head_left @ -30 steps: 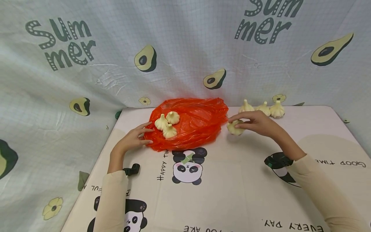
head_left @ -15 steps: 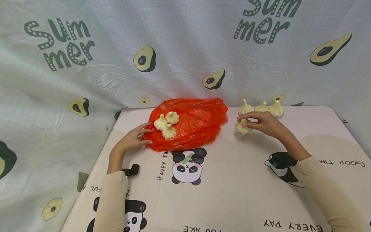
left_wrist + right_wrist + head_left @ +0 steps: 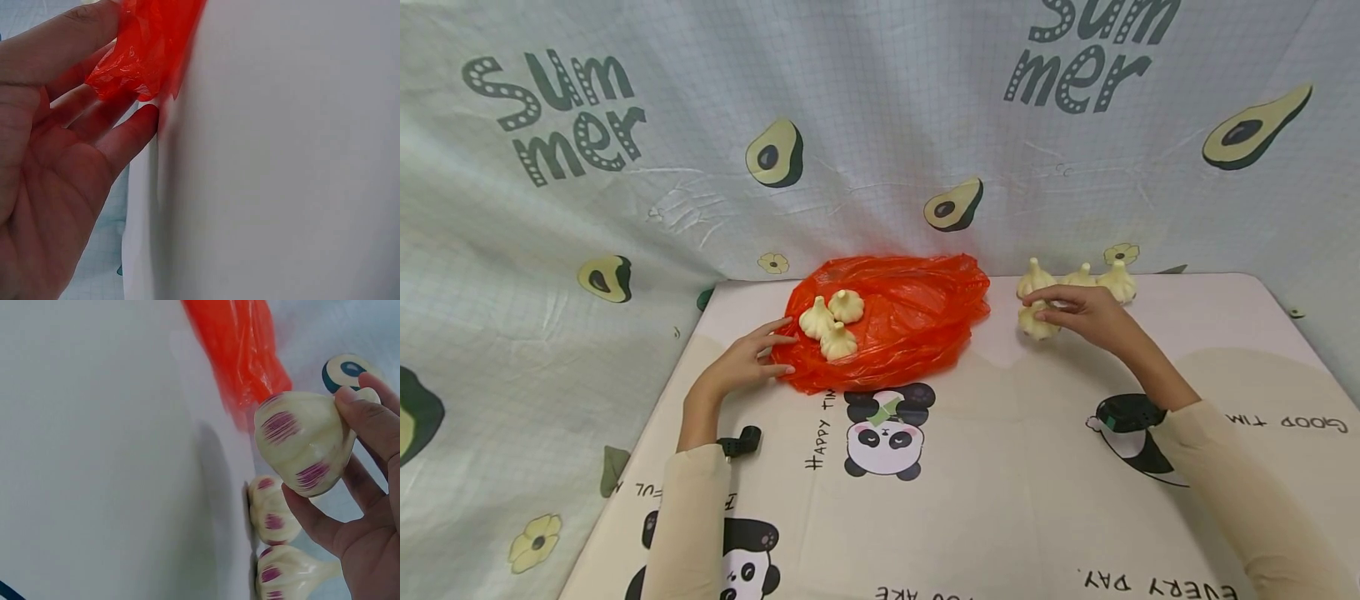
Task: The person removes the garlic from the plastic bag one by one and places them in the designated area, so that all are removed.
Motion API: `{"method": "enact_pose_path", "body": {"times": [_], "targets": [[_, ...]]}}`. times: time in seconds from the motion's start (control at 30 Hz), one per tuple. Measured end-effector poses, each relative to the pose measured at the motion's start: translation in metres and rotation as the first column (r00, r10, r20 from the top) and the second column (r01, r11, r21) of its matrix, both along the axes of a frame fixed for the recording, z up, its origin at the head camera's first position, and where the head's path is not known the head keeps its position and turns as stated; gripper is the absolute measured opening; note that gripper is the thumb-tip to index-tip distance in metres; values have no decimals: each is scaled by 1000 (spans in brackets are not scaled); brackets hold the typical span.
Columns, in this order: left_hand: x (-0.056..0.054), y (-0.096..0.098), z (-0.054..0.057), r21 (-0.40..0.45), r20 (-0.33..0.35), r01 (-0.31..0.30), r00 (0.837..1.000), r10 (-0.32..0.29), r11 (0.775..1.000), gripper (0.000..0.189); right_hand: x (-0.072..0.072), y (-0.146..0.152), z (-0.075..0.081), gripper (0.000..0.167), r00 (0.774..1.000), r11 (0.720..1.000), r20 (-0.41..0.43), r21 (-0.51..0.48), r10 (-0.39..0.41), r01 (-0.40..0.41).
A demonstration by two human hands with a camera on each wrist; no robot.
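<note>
My right hand pinches a garlic bulb by its neck, thumb and fingers at the top. The right wrist view shows this garlic bulb cream with purple streaks, held above the table surface. At the left, my left hand rests with spread, fairly straight fingers at the edge of a red plastic bag. In the left wrist view the bag's crinkled edge lies between thumb and fingers. Grouped on the bag's left part are three garlic bulbs.
Three more garlic bulbs stand in a row at the table's back edge, just behind my right hand. A light cloth wall with avocado prints rises behind the table. The tabletop is printed with pandas and lettering.
The right hand has moved right with its garlic bulb, away from the bag and toward the back row. The left hand and the bag stay where they were.
</note>
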State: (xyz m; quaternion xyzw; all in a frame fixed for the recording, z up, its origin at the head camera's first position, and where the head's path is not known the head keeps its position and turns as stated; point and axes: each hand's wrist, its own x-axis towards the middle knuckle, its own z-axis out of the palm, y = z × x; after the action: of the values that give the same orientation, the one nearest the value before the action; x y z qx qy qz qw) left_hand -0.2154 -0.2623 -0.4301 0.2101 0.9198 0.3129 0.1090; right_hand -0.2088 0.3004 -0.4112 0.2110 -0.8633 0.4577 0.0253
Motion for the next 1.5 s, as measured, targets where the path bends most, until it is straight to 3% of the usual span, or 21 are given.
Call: {"method": "enact_pose_path", "body": {"times": [0.57, 1.03, 1.5], "targets": [[-1, -2, -1, -1, -4, 0, 1000, 0, 1000, 53, -9, 4, -8, 28, 1000, 999, -10, 25, -25, 25], [0, -2, -1, 5, 7, -9, 1000, 9, 1000, 54, -17, 2, -15, 26, 998, 998, 37, 53, -48, 46], [2, -1, 0, 9, 15, -10, 1000, 10, 1000, 53, -24, 1, -17, 27, 995, 998, -91, 48, -32, 36]]}}
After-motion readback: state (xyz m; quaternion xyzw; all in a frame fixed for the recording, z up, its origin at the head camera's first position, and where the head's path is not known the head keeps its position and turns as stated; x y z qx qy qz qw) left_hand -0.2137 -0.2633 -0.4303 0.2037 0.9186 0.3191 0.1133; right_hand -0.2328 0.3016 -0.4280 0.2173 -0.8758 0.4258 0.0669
